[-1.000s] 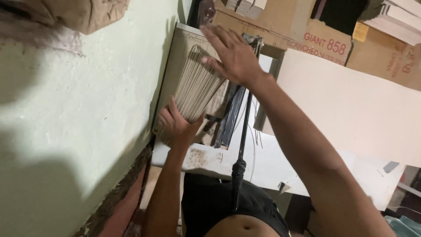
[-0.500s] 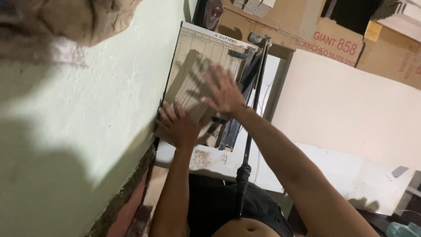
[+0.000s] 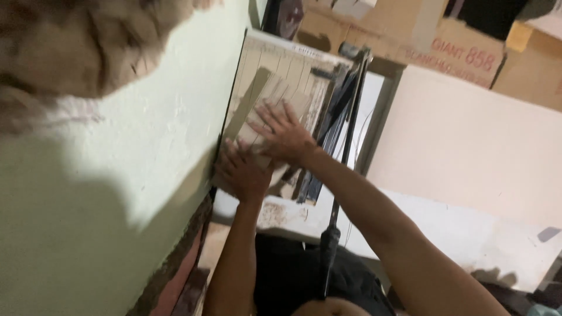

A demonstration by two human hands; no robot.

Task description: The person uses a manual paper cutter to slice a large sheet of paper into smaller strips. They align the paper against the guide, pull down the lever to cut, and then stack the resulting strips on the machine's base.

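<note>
A fanned stack of grey-brown cardboard sheets (image 3: 264,93) lies flat on the pale gridded board of a paper cutter (image 3: 293,58). My right hand (image 3: 285,137) rests palm down on the middle of the stack, fingers spread. My left hand (image 3: 243,171) presses flat on the stack's near end, beside the wall, fingers apart. Neither hand is curled around the sheets. The cutter's long blade arm (image 3: 348,117) stands raised along the board's right side, and its dark handle (image 3: 329,248) points toward my body.
A pale green wall (image 3: 134,146) runs close along the left of the cutter. A large white sheet (image 3: 468,146) lies to the right on the work surface. Brown cardboard boxes (image 3: 462,41) are stacked at the back. A crumpled brownish mass (image 3: 76,41) hangs at the upper left.
The stack, held tilted up in my left hand a second ago, now lies flat on the cutter board. My right hand came down from the stack's top edge and rests on it.
</note>
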